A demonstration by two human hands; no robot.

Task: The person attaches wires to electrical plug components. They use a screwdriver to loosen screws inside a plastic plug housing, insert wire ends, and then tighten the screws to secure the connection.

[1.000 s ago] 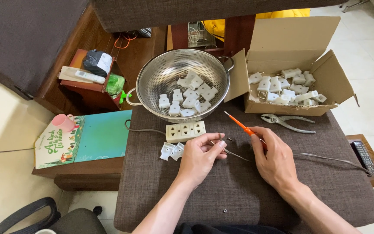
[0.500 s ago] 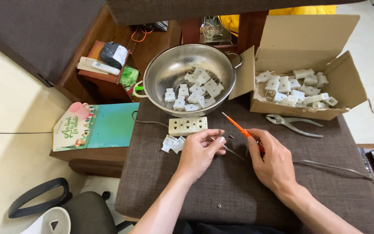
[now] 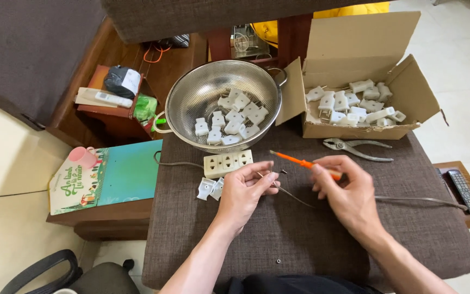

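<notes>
Head view shows the right hand point(image 3: 349, 190) grasping a thin orange-handled screwdriver point(image 3: 300, 161), and the left hand point(image 3: 246, 188) pinching a grey cable's point(image 3: 295, 197) bare end. Both hover just before a white multi-socket strip point(image 3: 228, 163), below the steel colander point(image 3: 191, 103).

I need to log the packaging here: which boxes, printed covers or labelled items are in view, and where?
Cardboard box: back right, brown, flaps open, holding white plugs.
Printed booklet: left on the low shelf, flat, teal with a cream illustrated edge.
Remote control: far right, black, slim.
Labelled dark bundle: back left, white label.
</notes>
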